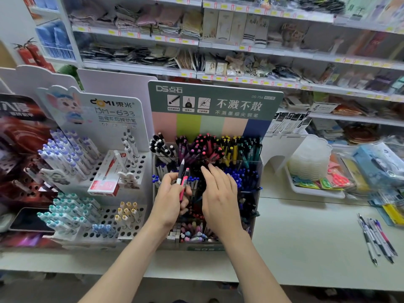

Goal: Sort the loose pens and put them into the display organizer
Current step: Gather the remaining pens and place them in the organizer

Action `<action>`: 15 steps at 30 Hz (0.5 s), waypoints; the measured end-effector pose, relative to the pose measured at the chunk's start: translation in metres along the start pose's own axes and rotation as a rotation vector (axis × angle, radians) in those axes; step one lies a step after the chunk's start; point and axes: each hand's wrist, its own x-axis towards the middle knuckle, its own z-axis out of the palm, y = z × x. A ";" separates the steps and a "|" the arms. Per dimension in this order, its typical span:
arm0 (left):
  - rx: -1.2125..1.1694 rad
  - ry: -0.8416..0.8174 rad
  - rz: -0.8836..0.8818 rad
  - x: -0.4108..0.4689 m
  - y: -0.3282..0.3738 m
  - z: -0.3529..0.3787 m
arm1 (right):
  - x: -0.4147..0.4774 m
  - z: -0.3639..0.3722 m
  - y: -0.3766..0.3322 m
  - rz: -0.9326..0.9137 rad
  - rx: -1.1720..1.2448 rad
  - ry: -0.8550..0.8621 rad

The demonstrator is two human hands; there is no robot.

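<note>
The display organizer [215,101] has a grey-green header over pastel stripes (pink, lime, mint, peach, blue); one pen [183,190] is pink.

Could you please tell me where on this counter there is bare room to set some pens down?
The widest bare patch of counter lies between the display organizer and the loose pens. It is crowded left of the organizer, by the white pen stand, and back right around the tray.

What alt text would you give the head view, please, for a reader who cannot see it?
A person's left hand grips two pens, one pink, over a display organizer full of colour-sorted pens, while the right hand reaches open-fingered into it. More loose pens lie on the white counter to the right.
</note>
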 end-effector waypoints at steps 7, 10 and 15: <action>0.004 0.085 -0.022 -0.003 -0.006 -0.004 | 0.032 0.002 0.000 -0.035 -0.174 0.035; 0.012 0.085 -0.024 -0.007 -0.006 -0.007 | 0.027 0.004 0.013 0.020 -0.121 0.162; 0.029 0.097 -0.035 -0.009 -0.006 -0.008 | 0.016 0.003 0.021 -0.023 -0.045 0.128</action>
